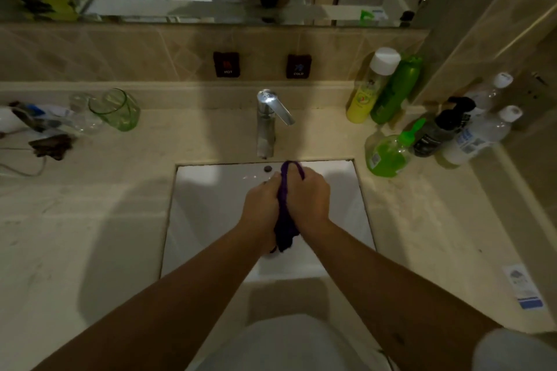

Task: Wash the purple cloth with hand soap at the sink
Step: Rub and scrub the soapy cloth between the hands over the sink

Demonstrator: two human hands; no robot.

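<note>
Both hands' grip squeezes purple cloth (285,214) over white sink (211,202) basin.

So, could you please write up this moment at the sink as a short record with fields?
setting: bathroom counter with a white sink
cloth: purple cloth bunched between both hands, over the basin
left hand: left hand grips the cloth
right hand: right hand grips the cloth
tap: chrome faucet behind the basin; no running water visible
soap: green pump bottle on the counter to the right, untouched
left of sink: green glass
</note>
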